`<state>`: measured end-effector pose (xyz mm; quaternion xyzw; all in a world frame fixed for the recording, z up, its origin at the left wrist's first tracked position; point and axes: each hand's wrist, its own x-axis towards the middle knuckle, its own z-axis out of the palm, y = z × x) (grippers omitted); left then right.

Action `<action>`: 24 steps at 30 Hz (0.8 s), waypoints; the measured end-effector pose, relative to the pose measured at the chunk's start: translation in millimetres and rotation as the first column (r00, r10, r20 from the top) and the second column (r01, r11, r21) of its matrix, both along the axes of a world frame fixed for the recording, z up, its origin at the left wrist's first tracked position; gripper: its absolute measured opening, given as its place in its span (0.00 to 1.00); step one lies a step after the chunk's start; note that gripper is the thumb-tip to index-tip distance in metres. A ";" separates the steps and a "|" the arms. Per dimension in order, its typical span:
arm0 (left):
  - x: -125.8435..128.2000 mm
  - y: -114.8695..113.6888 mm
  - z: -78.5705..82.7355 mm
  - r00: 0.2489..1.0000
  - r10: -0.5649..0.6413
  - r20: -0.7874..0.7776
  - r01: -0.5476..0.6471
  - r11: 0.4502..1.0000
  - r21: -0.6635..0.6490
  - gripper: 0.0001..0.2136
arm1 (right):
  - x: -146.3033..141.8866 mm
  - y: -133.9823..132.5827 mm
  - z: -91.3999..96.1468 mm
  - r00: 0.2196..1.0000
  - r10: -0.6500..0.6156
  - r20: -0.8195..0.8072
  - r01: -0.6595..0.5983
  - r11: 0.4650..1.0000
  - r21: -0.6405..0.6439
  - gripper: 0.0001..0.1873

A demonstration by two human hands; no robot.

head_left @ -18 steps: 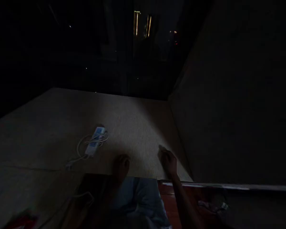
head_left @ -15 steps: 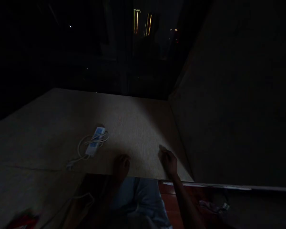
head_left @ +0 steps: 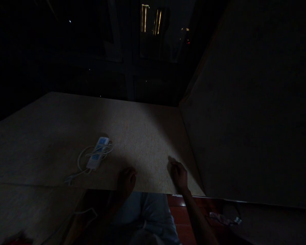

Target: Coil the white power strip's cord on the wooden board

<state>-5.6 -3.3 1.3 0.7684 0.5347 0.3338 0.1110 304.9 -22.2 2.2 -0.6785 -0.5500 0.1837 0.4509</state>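
Observation:
The room is very dark. A large beige board (head_left: pixel 132 136) lies flat before me, lit in the middle. My left hand (head_left: pixel 126 179) rests on its near edge in shadow, fingers curled. My right hand (head_left: pixel 177 173) sits on the board near the right corner, fingers bunched as in a pinch; whatever they hold is too small and dark to make out. A white power strip (head_left: pixel 96 157) with its cord looped around it lies on the board left of my left hand.
A second big panel (head_left: pixel 244 112) stands tilted against the board's right side. Dark windows with distant lights (head_left: pixel 150 22) lie beyond. Red floor tiles (head_left: pixel 180 212) and my light trousers (head_left: pixel 148 214) show below the board edge, with small debris (head_left: pixel 224 219) at right.
The view shifted slightly, so the board and power strip sit a little lower left. Both hands stay in nearly the same place on the board's near edge.

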 end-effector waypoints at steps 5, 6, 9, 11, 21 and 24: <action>-3.2 0.5 -2.4 1.000 -0.026 0.009 0.026 0.999 0.040 0.09 | -1.9 1.0 3.4 1.000 -0.003 -0.007 0.003 1.000 -0.001 0.15; -3.6 0.7 -2.8 1.000 -0.028 0.007 0.028 0.999 0.045 0.09 | -2.2 1.0 4.1 1.000 -0.005 -0.008 0.005 1.000 0.000 0.14; -4.2 1.0 -2.7 0.999 -0.038 -0.003 0.038 0.998 0.047 0.10 | -2.4 0.5 5.1 1.000 0.002 0.002 -0.002 1.000 0.002 0.14; -4.2 1.1 -1.2 0.999 -0.049 -0.010 0.049 0.998 0.046 0.10 | -2.2 0.1 5.1 1.000 0.005 0.018 -0.005 1.000 -0.001 0.14; -2.5 -1.8 5.8 0.998 -0.067 -0.011 0.067 0.997 0.047 0.09 | -1.5 0.4 4.0 0.997 0.001 0.073 0.003 0.998 -0.056 0.15; -2.7 -1.7 4.3 0.997 -0.073 -0.010 0.073 0.996 0.052 0.10 | -2.2 0.3 3.0 0.997 -0.014 0.079 0.020 0.997 -0.072 0.15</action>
